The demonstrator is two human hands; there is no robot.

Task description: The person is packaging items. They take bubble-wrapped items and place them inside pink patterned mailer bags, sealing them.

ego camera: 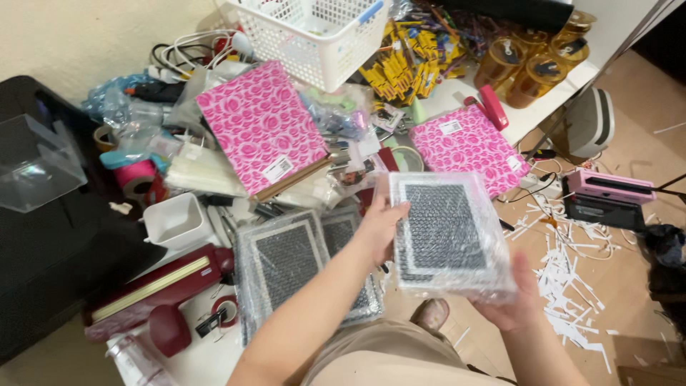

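**A:** Seen from above: we hold 1 bubble-wrapped frame [444, 236] up over the edge of the bench [214, 354], clear of everything below it. Our left hand [379, 229] grips its left edge, thumb on the front face and fingers curled behind, pinching the wrap. Our right hand [516, 297] cups the lower right corner from beneath; its fingers sit hidden under the plastic, so we cannot tell exactly how they lie.

**B:** And the rest of the stack?

**A:** 2 more wrapped frames [304, 268] lie flat on the bench just left of the raised one, side by side and still sealed. The 1 in our hands looks sealed too, with no torn flap showing. We judge that the handling has barely begun: 1 lifted, 2 waiting.

**B:** What surrounds them?

**A:** 2 pink rose-patterned packets [261, 125] rest among the clutter beyond, 1 tilted at centre and 1 to the right. A white basket [314, 36] stands behind, a small white tub [175, 221] to the left, and paper scraps [572, 279] litter the floor.
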